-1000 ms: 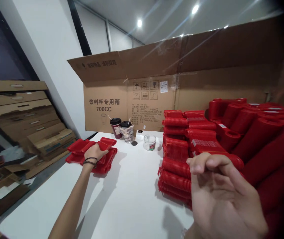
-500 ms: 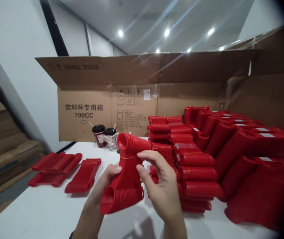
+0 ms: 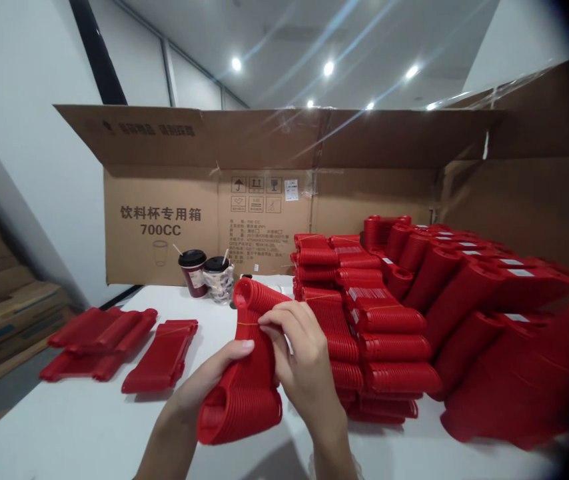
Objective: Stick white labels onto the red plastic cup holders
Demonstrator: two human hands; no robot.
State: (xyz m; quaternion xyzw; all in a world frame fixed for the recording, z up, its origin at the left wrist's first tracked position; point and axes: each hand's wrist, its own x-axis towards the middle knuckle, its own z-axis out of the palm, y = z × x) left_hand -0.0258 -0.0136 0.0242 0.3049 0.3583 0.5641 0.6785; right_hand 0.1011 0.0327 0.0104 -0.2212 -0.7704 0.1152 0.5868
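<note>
My left hand [image 3: 217, 373] grips the waist of a bundle of nested red plastic pieces [image 3: 239, 407], its thumb lying on the near face. The bundle is tilted above the table, with a rounded, ribbed roll at each end. A thin yellow-orange rubber band [image 3: 247, 324] crosses its upper part. My right hand [image 3: 299, 360] is closed at the bundle's right side, thumb and forefinger pinched at the band. The left fingers behind the bundle are hidden.
On the white table [image 3: 84, 427], flat red bundles [image 3: 102, 337] and a single banded bundle [image 3: 160, 357] lie left. Stacked red bundles [image 3: 389, 333] and larger labelled ones [image 3: 474, 300] stand right. Two lidded cups [image 3: 193, 272] stand before an open cardboard box [image 3: 164, 187].
My right fingers have come together at the rubber band, having been spread apart beside the bundle. The bundle stays in my left hand, slightly lower. The view has shifted a little.
</note>
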